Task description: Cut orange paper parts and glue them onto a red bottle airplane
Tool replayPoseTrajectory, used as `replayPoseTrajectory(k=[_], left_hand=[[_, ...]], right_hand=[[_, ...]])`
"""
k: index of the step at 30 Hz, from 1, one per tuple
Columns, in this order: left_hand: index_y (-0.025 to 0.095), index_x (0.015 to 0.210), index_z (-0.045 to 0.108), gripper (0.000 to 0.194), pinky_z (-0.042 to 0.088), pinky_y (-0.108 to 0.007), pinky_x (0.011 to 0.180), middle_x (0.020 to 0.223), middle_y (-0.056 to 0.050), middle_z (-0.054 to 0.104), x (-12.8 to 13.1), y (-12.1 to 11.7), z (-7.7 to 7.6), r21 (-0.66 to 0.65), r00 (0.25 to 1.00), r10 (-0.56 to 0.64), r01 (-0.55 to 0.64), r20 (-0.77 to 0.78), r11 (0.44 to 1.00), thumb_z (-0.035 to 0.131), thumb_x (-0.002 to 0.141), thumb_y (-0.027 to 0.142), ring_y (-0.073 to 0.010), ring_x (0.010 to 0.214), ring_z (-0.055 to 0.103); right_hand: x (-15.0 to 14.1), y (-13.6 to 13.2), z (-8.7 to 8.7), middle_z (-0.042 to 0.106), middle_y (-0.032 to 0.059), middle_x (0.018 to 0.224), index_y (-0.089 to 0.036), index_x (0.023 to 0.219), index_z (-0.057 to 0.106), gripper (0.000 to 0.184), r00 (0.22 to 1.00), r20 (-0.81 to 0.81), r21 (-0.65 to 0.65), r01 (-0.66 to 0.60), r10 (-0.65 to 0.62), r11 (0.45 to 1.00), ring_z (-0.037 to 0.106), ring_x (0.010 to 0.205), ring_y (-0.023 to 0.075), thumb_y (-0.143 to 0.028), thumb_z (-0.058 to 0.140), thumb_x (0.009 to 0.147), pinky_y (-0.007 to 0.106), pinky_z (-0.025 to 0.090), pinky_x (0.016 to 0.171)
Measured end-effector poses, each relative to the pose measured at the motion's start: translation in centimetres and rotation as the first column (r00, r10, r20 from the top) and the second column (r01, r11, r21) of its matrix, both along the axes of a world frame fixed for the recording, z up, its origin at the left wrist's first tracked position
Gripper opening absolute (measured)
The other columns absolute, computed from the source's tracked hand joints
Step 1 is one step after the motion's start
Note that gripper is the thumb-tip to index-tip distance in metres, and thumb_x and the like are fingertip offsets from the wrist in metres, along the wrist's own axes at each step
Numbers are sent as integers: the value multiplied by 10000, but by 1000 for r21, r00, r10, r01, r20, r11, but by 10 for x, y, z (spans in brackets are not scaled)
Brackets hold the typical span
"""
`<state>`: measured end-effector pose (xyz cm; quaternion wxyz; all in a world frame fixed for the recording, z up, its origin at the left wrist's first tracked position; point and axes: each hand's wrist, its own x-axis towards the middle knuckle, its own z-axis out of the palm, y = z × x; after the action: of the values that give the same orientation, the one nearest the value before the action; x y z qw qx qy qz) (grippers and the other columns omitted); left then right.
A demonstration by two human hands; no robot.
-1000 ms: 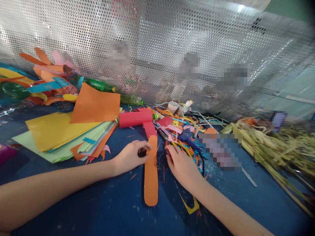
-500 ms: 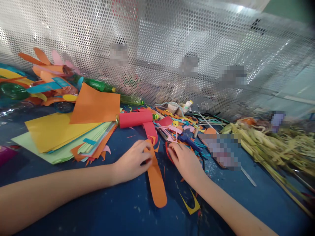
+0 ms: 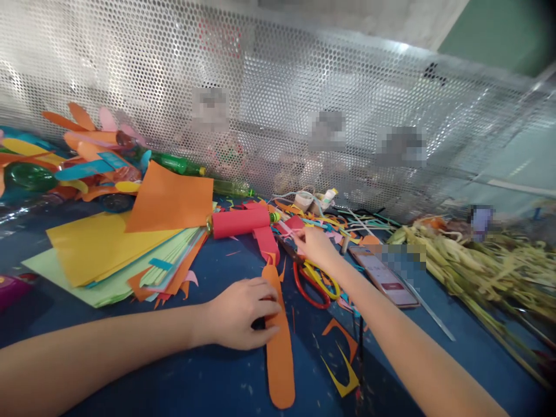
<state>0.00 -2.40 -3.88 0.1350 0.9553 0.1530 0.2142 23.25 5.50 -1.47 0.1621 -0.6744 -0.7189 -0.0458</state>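
A long orange paper strip (image 3: 280, 359) with rounded ends lies on the blue table. My left hand (image 3: 247, 313) is curled at its left edge, fingertips and thumb on the paper. Farther forward, my right hand (image 3: 319, 246) reaches over a heap of paper scraps, fingers pinched beside a thin pale pink strip; what they hold, if anything, is not clear. Below that hand lie red-handled scissors (image 3: 310, 292), and a yellow scissor handle (image 3: 324, 278) shows next to them. A bottle wrapped in red paper (image 3: 241, 223) lies ahead, with red paper pieces attached or under it.
Coloured paper sheets (image 3: 99, 249) are stacked at left, near bottles with paper petals (image 3: 99, 153). A phone (image 3: 386, 278) and dry husks (image 3: 473, 272) lie right. Curved paper offcuts (image 3: 343, 370) lie in front. A perforated silvery sheet (image 3: 278, 87) stands behind.
My right hand has put down the red-handled scissors and moved forward to the scraps. The orange strip swung at its near end and slid nearer with my left hand.
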Motion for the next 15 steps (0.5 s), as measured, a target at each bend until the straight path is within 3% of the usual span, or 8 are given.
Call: replayPoseTrajectory(k=[4,6,7,9,12,13,15], left_hand=[[189,856,621,173,442,-310,790,891,-70,620,0,1,-1,-38,998,-48,49,34,998,470,816,264,-188,854,567],[190,866,609,162,439,-300,795,886,-61,619,1,1,-1,-59,996,-72,75,47,995,463,825,245,-177,849,565],[189,889,596,156,437,-297,805,895,-59,617,1,1,-1,-72,995,-71,76,66,995,460,830,237,-175,859,561],[182,927,551,138,437,-293,807,889,-56,602,1,1,0,-113,989,17,0,148,994,451,842,223,-168,866,550],[174,909,456,86,457,-283,716,841,-42,536,0,2,1,-227,893,330,-268,305,936,455,844,230,-150,772,528],[176,909,435,103,460,-279,680,839,-37,515,-1,3,1,-260,855,402,-328,326,908,467,841,247,-143,737,519],[174,967,427,179,465,-287,684,892,-49,510,0,4,2,-272,855,418,-342,307,899,487,842,287,-148,753,522]], right_hand=[[6,-14,21,651,75,709,-135,957,502,163,983,-175,74,68,-54,995,614,649,192,-257,423,886,273,415,582],[6,-25,30,643,53,772,-163,1005,455,167,947,-320,124,33,8,992,616,696,160,-280,403,897,257,437,619],[5,-32,32,634,46,800,-175,991,461,161,853,-513,177,-10,101,984,611,712,153,-287,448,876,256,443,631],[0,-46,29,597,2,736,-196,948,509,178,576,-787,217,-74,219,973,574,645,132,-318,538,822,249,436,600],[-13,-69,11,521,-35,626,-190,802,565,183,218,-961,160,-66,170,985,484,536,95,-356,625,754,224,388,514],[-17,-77,4,507,-41,599,-188,763,560,192,157,-977,138,-61,146,989,469,525,90,-365,635,747,219,379,506],[-27,-92,-8,501,-43,576,-184,777,569,199,161,-983,68,-98,83,993,462,520,92,-374,623,765,224,375,505]])
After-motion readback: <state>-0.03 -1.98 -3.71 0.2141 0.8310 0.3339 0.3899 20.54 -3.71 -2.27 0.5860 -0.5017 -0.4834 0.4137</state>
